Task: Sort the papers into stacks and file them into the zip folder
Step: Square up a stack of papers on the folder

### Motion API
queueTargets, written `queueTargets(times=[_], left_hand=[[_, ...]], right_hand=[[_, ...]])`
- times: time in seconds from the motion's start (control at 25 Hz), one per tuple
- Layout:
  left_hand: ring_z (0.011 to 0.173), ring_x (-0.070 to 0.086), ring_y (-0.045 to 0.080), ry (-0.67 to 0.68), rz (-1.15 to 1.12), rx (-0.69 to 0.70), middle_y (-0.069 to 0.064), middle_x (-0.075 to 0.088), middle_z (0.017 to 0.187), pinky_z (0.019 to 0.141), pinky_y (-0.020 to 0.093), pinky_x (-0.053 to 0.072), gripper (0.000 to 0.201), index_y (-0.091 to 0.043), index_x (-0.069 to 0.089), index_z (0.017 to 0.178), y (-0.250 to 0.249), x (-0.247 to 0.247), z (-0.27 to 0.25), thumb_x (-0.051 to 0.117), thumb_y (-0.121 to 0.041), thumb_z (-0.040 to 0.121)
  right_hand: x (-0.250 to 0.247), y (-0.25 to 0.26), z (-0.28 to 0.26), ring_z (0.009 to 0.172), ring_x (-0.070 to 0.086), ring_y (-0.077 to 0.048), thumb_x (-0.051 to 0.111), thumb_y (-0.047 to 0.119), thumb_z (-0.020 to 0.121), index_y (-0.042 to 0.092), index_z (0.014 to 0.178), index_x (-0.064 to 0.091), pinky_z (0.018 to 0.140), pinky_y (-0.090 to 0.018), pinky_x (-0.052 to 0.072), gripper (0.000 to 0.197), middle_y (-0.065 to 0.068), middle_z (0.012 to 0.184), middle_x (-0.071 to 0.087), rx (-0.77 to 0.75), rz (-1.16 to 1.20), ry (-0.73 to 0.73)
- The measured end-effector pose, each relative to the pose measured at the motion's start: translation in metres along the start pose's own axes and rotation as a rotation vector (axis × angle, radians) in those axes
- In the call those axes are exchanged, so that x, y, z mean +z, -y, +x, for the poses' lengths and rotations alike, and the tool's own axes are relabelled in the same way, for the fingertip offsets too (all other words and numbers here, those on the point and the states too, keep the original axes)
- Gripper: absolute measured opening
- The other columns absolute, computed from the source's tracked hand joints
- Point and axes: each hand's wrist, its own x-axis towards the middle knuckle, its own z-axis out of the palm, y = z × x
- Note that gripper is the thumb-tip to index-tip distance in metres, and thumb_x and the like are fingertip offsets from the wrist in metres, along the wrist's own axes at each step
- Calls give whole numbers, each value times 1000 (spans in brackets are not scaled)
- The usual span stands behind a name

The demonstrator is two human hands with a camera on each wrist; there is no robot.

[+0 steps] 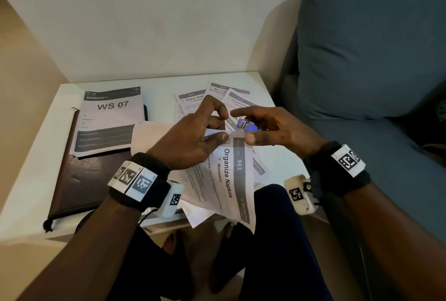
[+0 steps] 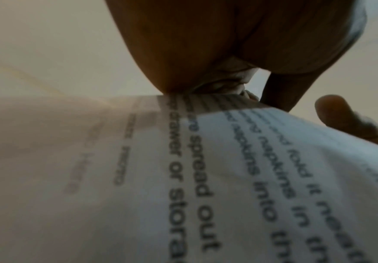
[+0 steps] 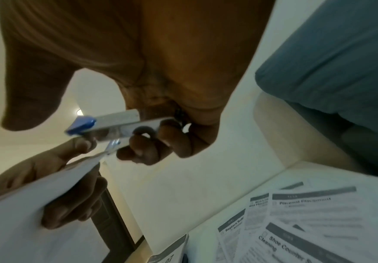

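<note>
left hand (image 1: 193, 139) pinches napkins sheet (image 1: 226, 180) corner | right hand (image 1: 272, 129) grips blue stapler (image 1: 243, 125) at that corner, above table edge (image 1: 169, 224)

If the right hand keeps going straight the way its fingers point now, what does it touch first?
Most likely the left hand. The right hand, holding a small blue stapler, points leftward at the corner of the papers the left hand pinches; depth is uncertain.
</note>
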Motion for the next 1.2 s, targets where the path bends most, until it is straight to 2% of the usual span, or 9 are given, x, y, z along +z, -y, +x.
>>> queueTargets(times=[0.12, 0.2, 0.28, 0.4, 0.52, 0.6, 0.76, 0.96, 1.2], left_hand=[[97, 74, 14, -46, -125, 0, -5, 75, 112, 75, 24, 56, 29, -33, 36, 110, 0, -3, -8, 57, -15, 104], [97, 74, 17, -136, -229, 8, -15, 74, 106, 76, 27, 58, 21, -21, 38, 116, 4, -8, -15, 53, -11, 106], [86, 72, 12, -282, -274, 18, -25, 71, 98, 72, 29, 56, 19, -4, 37, 120, 10, -16, -21, 50, -8, 107], [78, 67, 11, -554, -351, -7, -14, 70, 84, 70, 28, 53, 19, -11, 34, 120, 25, -27, -29, 49, -7, 108], [91, 69, 22, -770, -416, -98, 4, 73, 94, 81, 41, 57, 18, -14, 38, 123, 51, -40, -33, 49, -15, 109], [98, 70, 15, -910, -467, -184, 0, 74, 104, 84, 33, 59, 20, -13, 40, 125, 72, -48, -35, 50, -16, 108], [87, 66, -3, -1098, -558, -340, -2, 69, 108, 74, 17, 51, 20, -19, 44, 126, 106, -64, -43, 51, -19, 107], [105, 71, 21, -1012, -756, -662, 0, 73, 115, 76, 36, 56, 39, -23, 55, 134, 153, -93, -77, 62, -36, 98], [107, 70, 27, -816, -585, -708, 4, 75, 116, 80, 37, 54, 47, -12, 66, 124, 241, -143, -101, 58, 3, 81]], right_hand=[[5, -15, -5, 69, 55, -11, 77, 32, 86, 22, 108, 71, 60, -30, 43, 25, -8, 79, 56, 3, 229, -232], [13, -28, -10, 63, 48, -13, 74, 24, 93, 10, 98, 73, 57, -28, 38, 15, -4, 71, 55, 15, 312, -364], [28, -39, -15, 62, 53, -12, 66, 22, 96, 13, 89, 78, 57, -25, 41, 16, -6, 74, 62, 95, 412, -395], [59, -44, -19, 67, 61, -13, 52, 5, 100, 27, 84, 82, 65, -31, 46, 40, -4, 82, 70, 190, 710, -399], [82, -40, -9, 79, 60, -19, 60, 34, 91, 30, 98, 80, 60, -32, 34, 21, -8, 99, 72, 179, 806, -331], [94, -36, 3, 97, 67, -17, 61, 48, 89, 31, 109, 76, 60, -31, 34, 31, -5, 118, 73, 167, 821, -279], [121, -32, 43, 93, 67, -19, 77, 14, 86, 28, 93, 80, 58, -33, 36, 16, -2, 114, 76, 175, 559, -341], [155, -21, 112, 98, 74, -29, 72, 4, 90, 7, 111, 76, 76, -39, 58, 22, -10, 109, 77, 232, 682, -408], [206, -36, 243, 87, 73, -31, 74, -2, 86, -4, 105, 73, 82, -47, 62, 19, -20, 104, 76, 408, 727, -474]])
